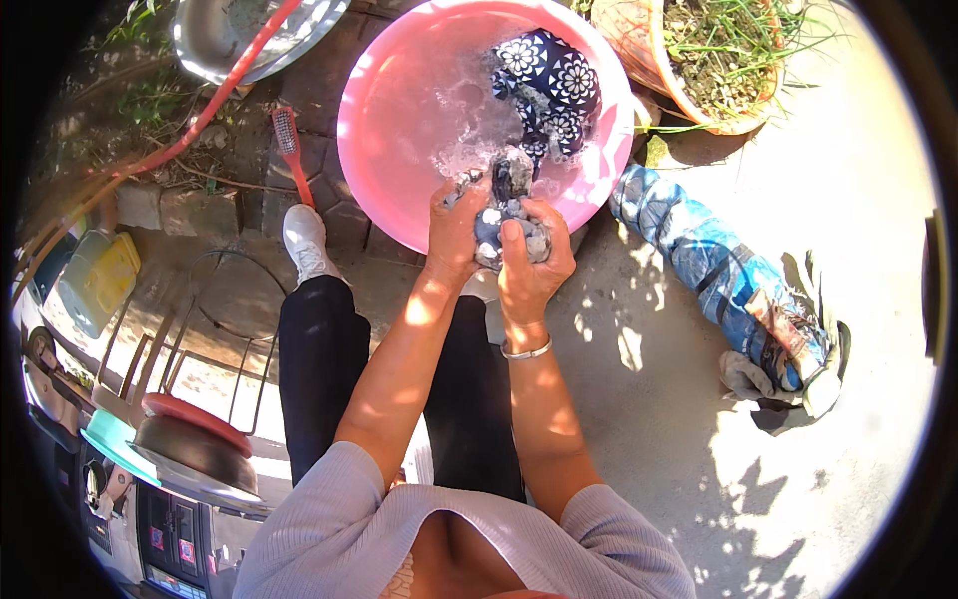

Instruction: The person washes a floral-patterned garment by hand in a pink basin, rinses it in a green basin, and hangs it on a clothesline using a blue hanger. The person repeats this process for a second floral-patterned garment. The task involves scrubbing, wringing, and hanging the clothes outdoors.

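A dark cloth with white flower prints (547,80) lies partly in the soapy water of a pink basin (371,190). Its bunched, suds-covered near end (489,228) is gripped in both hands at the basin's near rim. My left hand (455,226) is closed round the left side of the wad. My right hand (537,258) is closed on the right side, thumb pressed on top, with a bangle at that wrist. Foam floats on the water around the cloth.
A red-handled scrub brush (289,150) lies left of the basin, under a red hose (225,95) and near a metal bowl (261,60). A potted plant (723,60) stands at the upper right. A blue wrapped bundle (714,265) lies on the right; a metal stand (215,329) is at the left.
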Demonstrator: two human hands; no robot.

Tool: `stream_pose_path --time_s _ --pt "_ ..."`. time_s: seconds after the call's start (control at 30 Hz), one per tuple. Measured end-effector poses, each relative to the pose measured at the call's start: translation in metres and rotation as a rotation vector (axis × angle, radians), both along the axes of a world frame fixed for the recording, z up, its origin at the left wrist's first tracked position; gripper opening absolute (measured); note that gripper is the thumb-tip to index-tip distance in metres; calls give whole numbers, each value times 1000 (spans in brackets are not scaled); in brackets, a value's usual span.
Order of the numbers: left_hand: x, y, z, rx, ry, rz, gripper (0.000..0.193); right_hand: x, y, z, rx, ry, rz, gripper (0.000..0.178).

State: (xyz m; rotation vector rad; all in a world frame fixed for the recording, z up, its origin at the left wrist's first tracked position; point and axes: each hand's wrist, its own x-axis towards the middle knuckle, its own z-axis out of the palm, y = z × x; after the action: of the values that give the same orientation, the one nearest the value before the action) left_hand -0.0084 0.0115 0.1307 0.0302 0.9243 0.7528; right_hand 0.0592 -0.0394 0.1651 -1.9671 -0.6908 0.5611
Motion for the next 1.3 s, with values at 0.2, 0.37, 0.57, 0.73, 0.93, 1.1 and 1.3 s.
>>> stream_pose_path --time_s 0.2,0.37,0.57,0.73,0.93,1.1,1.3 --pt "3 16 91 1366 887 -362 16 12 7 101 16 451 -265 15" --pt "15 34 194 1428 703 -268 20 23 19 185 194 816 -305 22" --pt "25 35 340 1455 639 -435 16 59 4 287 214 1329 -82 37" --pt "32 42 408 1575 601 -456 20 90 7 350 133 1544 124 35" --pt "-38 -5 480 870 234 -337 26 71 0 428 315 1333 235 31" --pt "-135 -70 499 604 48 -107 33 27 -36 476 387 1187 555 36" --pt "-240 -118 549 732 410 119 31 -69 -71 516 448 1132 694 29"
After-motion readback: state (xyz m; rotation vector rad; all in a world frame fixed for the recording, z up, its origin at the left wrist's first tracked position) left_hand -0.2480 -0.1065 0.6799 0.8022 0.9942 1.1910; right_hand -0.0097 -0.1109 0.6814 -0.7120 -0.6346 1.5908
